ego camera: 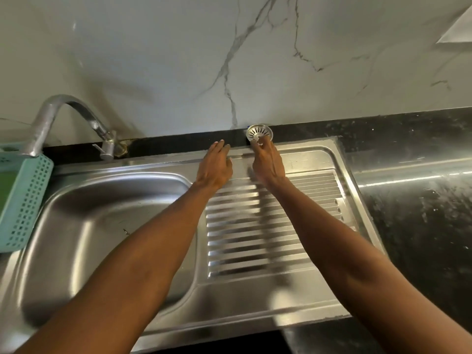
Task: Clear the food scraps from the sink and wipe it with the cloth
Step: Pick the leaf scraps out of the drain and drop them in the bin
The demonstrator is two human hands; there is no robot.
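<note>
The steel sink (84,241) has its basin on the left, and my left forearm hides part of the bottom. A round metal drain strainer (259,132) stands tilted against the wall on the black ledge behind the drainboard (319,200). My right hand (268,162) reaches to it, and its fingertips pinch the strainer's centre knob. Beside it, my left hand (215,166) lies flat with straight fingers over the sink's back rim. No cloth or food scraps show.
A curved chrome tap (63,118) rises at the back left. A teal perforated basket (23,200) hangs on the sink's left edge. Black stone counter (421,213) extends to the right. A marble wall stands behind.
</note>
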